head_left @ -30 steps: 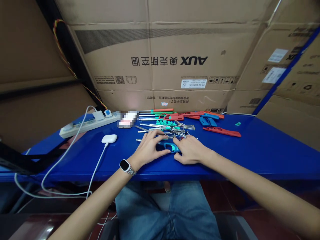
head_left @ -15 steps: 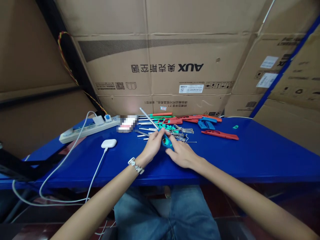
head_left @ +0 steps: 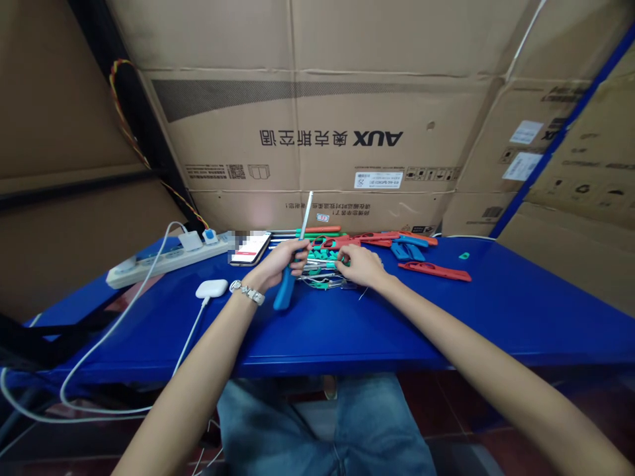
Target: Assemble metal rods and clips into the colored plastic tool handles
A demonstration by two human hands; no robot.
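My left hand point(head_left: 284, 261) is closed round a long-reach lighter, its blue handle point(head_left: 284, 294) slanting down below the fist and its silver tube point(head_left: 307, 215) pointing up. At the heap of small green plastic pieces point(head_left: 325, 254) is my right hand point(head_left: 366, 266), thumb and fingers drawn together in a pinch. What they grip, if anything, is hidden. Under and beside the fingertips lie metal tubes and thin wires point(head_left: 320, 284). Behind the hands, red lighter handles point(head_left: 381, 236) lie in a row, with blue handle shells point(head_left: 409, 250) to their right.
A lone red handle point(head_left: 434, 270) and a small green piece point(head_left: 464, 255) lie on the right of the blue table point(head_left: 520, 317). To the left are a phone point(head_left: 252, 248), a white earphone case point(head_left: 211, 288) on a cable, and a power strip point(head_left: 163, 264). Cardboard point(head_left: 322, 99) walls the back.
My hands have parted. The left hand has moved left with the lighter, whose tube now points more upright. My right hand has let go of the lighter and reached forward to the green pieces.
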